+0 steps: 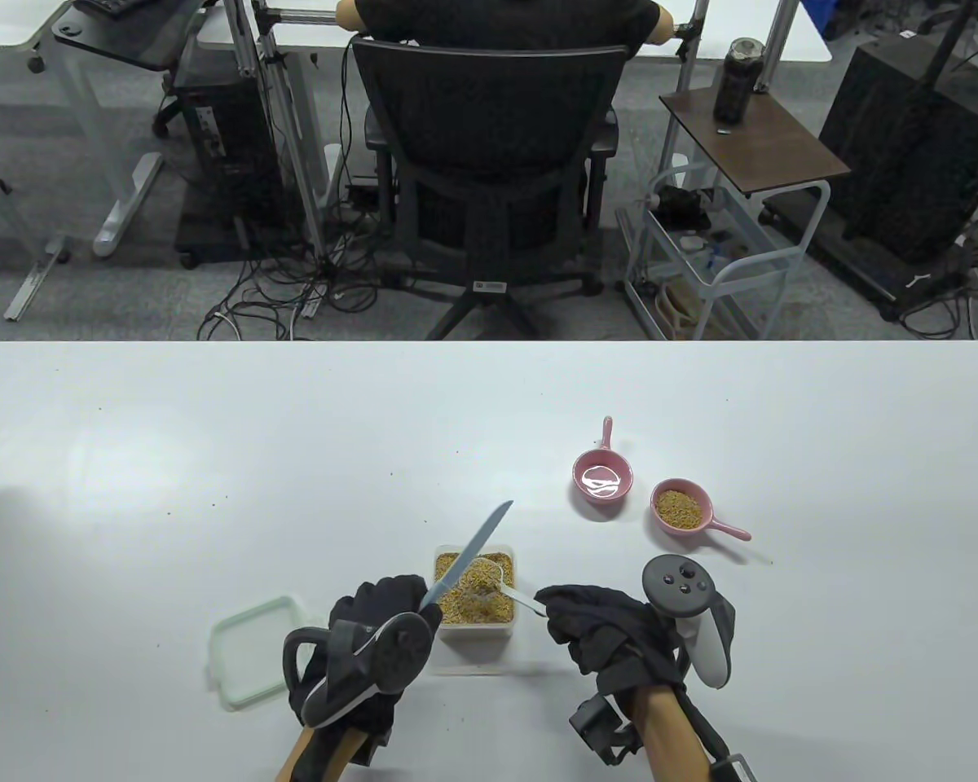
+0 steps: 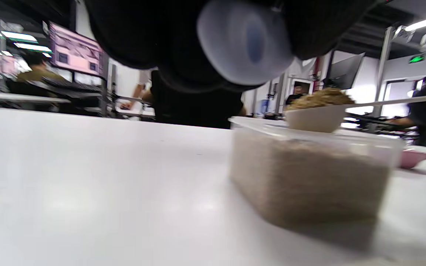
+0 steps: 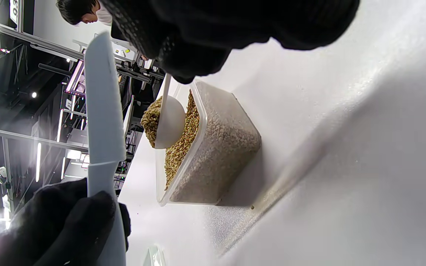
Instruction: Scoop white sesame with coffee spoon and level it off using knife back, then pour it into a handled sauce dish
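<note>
A clear tub of sesame (image 1: pixel 473 599) (image 2: pixel 309 177) (image 3: pixel 213 147) stands near the table's front edge. My right hand (image 1: pixel 591 631) pinches the handle of a white coffee spoon (image 1: pixel 489 580) (image 3: pixel 168 123) (image 2: pixel 314 116), its bowl heaped with sesame just above the tub. My left hand (image 1: pixel 379 631) grips a white knife (image 1: pixel 469 554) (image 3: pixel 104 111). Its blade slants up and right over the tub, above the spoon. Two pink handled sauce dishes sit further right: one (image 1: pixel 601 479) holds no sesame, the other (image 1: pixel 685 507) holds sesame.
The tub's green-rimmed lid (image 1: pixel 248 652) lies left of my left hand. Loose grains dot the table (image 1: pixel 212 456) around the tub. Beyond the table's far edge stand an office chair (image 1: pixel 489 187) with a seated person, a cart and desks.
</note>
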Tool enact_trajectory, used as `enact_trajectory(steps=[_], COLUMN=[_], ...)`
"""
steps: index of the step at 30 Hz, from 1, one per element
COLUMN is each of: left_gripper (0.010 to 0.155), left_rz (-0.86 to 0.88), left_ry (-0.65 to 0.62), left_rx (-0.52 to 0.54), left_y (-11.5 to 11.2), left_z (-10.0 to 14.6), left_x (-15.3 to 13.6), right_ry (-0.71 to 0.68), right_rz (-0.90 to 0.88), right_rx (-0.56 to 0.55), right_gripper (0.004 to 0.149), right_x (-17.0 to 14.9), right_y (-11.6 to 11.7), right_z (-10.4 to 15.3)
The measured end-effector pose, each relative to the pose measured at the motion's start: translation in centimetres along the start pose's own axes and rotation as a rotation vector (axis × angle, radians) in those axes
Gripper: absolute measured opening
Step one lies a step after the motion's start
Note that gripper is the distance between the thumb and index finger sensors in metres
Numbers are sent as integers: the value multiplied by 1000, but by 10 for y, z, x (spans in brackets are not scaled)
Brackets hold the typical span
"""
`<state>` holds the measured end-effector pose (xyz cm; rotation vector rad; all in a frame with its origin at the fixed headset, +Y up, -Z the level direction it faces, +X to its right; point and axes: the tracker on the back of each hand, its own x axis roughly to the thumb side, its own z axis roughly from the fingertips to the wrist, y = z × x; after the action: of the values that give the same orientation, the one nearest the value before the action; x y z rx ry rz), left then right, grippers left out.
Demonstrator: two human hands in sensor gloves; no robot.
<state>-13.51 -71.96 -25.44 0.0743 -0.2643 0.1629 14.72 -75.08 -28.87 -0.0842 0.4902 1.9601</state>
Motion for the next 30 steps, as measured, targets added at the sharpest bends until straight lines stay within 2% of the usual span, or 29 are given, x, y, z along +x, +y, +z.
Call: enact_trajectory(steps=[7, 12, 30], left_gripper=[46, 46, 45], left_rz=[10, 32, -17], left_ry=[-66, -55, 23], left_rx=[-66, -108, -132], left_y=[-7, -8, -8], left_z=[1, -1, -2], left_x=[8, 5, -9], right_ry=[-4, -6, -12], right_rz=[2, 12, 34], right_rx=[9, 10, 4], right_gripper=[39, 39, 39], right_x=[0, 1, 1], right_y=[1, 1, 0], right_z=[0, 0, 2])
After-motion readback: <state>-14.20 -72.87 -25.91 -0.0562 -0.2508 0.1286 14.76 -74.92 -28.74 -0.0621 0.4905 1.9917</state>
